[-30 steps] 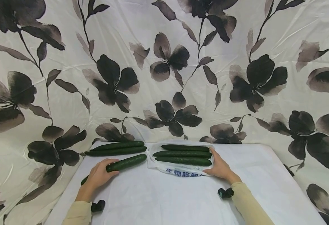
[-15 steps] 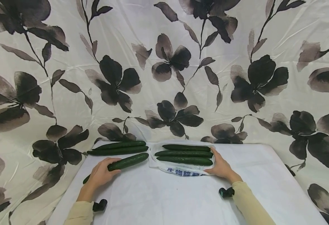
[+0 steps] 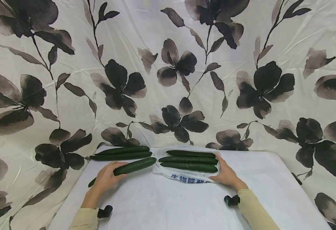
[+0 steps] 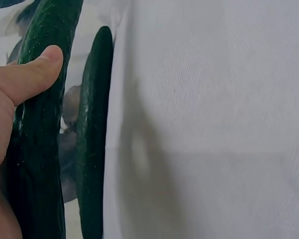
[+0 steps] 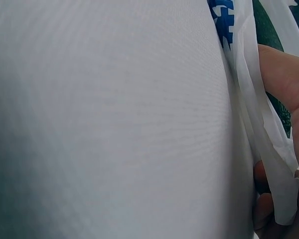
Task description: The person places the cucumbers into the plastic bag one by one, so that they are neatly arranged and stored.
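Observation:
In the head view my left hand [image 3: 108, 175] grips a dark green cucumber [image 3: 136, 165], its far tip close to the left edge of a white plastic bag [image 3: 168, 176]. The left wrist view has the thumb lying across this cucumber [image 4: 37, 149], with a second cucumber [image 4: 94, 134] beside it. Three cucumbers [image 3: 188, 160] lie side by side on or in the bag. At the bag's right end, my right hand [image 3: 226, 172] holds the bag's edge; in the right wrist view white film [image 5: 281, 194] passes between thumb and fingers, which are partly hidden.
Two more cucumbers [image 3: 120, 155] lie together at the back left of the white-covered table [image 3: 168, 207]. A green tip [image 3: 91, 182] shows behind the left wrist; I cannot tell which cucumber it belongs to. A floral cloth [image 3: 173, 92] hangs behind the table.
My left hand has moved slightly right with the cucumber, bringing its tip nearer the bag. The right hand stays at the bag's right end. The head view has shifted a little.

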`<state>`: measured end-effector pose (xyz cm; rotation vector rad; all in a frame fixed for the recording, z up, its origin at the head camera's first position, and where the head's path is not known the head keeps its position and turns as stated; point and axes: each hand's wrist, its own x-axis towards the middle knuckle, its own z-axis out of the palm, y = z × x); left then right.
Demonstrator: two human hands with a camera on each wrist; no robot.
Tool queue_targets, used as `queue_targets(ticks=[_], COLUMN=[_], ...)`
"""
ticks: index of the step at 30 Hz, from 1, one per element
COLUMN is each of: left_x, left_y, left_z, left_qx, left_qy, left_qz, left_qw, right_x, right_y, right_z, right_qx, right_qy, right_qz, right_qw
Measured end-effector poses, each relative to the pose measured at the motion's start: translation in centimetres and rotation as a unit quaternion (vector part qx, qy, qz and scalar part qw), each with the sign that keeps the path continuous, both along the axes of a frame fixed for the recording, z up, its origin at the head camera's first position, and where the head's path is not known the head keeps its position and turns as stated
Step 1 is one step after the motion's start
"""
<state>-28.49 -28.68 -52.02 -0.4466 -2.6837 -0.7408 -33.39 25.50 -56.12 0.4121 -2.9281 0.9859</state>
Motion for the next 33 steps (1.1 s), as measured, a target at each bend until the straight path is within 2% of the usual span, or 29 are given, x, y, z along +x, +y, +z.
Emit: queue_targets(ticks=[6,18,28,33], left_x=[0.0,-0.6,-1.5,-2.1], left_y=[0.4,1.5,3.2,4.1], left_z=[-0.1,0.4,0.4,0.5], left_qx=[0.002,-0.007,-0.026,-0.027], left_qy=[0.02,0.032,0.074,0.078], left_qz=[-0.014,-0.019,-0.031,-0.033], left_qw=[0.9997,0.9993,0.9964,0.996], right_x=[0.0,0.0,-0.1,-0.2], right_y=[0.0,0.0,0.1,0.1], right_z=[-0.1,0.2,0.1,0.3], right_qx=[0.001,-0.003,-0.016,-0.015], right_qy=[0.001,-0.005,-0.007,-0.01], right_qz=[0.002,0.0,0.002,0.004], right_qw=[1.0,1.0,0.9998,0.9998])
